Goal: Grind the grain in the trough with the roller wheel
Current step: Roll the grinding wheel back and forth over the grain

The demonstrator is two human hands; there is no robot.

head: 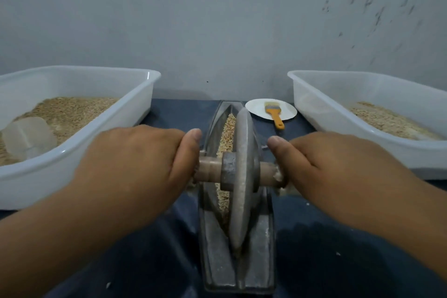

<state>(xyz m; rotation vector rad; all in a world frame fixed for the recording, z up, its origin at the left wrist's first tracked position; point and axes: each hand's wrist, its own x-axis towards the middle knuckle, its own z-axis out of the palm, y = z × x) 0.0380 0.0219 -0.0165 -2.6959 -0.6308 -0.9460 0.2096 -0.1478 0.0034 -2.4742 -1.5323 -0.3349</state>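
Wheel [243, 176] upright in trough [212, 249]; left hand [135, 167], right hand [326, 167] grasp axle [209, 168] either side, keeping it level.

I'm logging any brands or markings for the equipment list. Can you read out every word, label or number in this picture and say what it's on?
None: no word, label, brand or number can be read anywhere in this view.
The roller wheel, trough, left tub, right tub, white plate, brush and clear cup show no print.
The dark marks on the wall are scuffs, not writing.
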